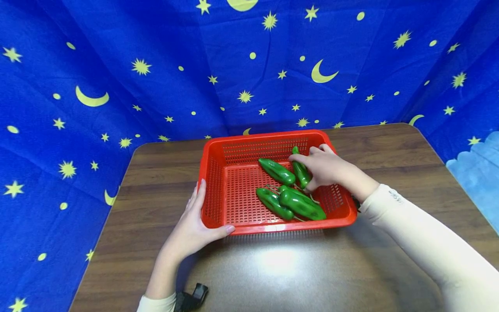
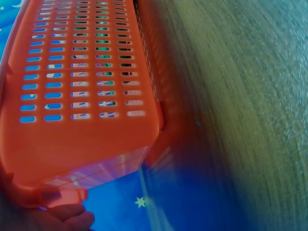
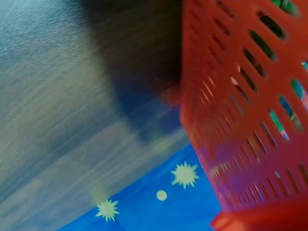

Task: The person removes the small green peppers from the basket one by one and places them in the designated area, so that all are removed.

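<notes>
A red plastic basket [image 1: 238,139] with slotted walls stands on the table. Several glossy green peppers lie toward its right side, among them one pepper [image 1: 276,170] at the back and two peppers [image 1: 302,204] [image 1: 273,203] near the front wall. My right hand [image 1: 322,167] reaches in over the right wall and holds a green pepper [image 1: 300,170] between thumb and fingers. At the basket's front left corner, my left hand [image 1: 195,225] grips the rim, thumb over the front edge and fingers along the left side. The right wrist view shows only the basket's slotted outer wall [image 3: 231,96], not the hand.
The brown wooden table [image 1: 273,273] extends around the basket. Behind and beside it hangs a blue cloth [image 1: 187,39] with yellow stars and moons. A black strap piece [image 1: 195,297] shows by my left wrist.
</notes>
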A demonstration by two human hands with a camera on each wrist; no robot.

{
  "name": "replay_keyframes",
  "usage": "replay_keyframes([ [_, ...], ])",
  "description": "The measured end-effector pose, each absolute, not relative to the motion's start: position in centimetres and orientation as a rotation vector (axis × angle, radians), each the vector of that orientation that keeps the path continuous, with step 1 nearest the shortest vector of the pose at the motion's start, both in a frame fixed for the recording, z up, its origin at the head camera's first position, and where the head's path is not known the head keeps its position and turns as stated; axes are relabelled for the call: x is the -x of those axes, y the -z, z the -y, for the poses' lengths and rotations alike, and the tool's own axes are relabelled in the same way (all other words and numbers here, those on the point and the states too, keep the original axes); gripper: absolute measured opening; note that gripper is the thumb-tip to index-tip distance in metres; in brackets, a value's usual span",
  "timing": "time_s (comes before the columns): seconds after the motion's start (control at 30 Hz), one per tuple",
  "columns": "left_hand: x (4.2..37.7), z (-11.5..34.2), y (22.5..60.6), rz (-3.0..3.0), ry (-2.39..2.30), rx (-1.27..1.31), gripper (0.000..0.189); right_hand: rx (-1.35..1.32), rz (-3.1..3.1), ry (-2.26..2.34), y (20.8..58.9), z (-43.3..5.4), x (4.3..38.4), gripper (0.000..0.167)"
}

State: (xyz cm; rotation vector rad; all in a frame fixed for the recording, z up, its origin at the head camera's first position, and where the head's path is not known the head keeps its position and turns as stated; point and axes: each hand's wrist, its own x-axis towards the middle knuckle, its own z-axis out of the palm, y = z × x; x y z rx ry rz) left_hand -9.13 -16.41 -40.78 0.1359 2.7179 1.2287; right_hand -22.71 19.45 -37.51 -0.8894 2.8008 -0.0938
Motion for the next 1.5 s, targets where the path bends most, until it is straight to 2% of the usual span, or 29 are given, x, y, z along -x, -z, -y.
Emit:
replay_keyframes([
  [0.57, 9.0, 16.4, 40.7, -2.713, -1.241, -0.133, 0.133, 0.851, -2.716, 0.748, 34.2, -23.2, 22.0, 0.095],
  [0.97, 9.0, 16.4, 40.7, -2.746, -1.218, -0.152, 0.133, 0.781, -2.587, 1.055, 32.6, -29.3, 20.4, 0.095],
  [1.23, 9.1, 16.3, 40.7, -2.746, -1.206, -0.129, 0.133, 0.770, -2.590, 1.096, 33.6, -33.9, 19.8, 0.094],
  [1.5, 9.1, 16.2, 40.9, -2.763, -1.193, -0.130, 0.133, 0.703, -2.526, 1.157, 36.1, -36.3, 20.0, 0.091],
])
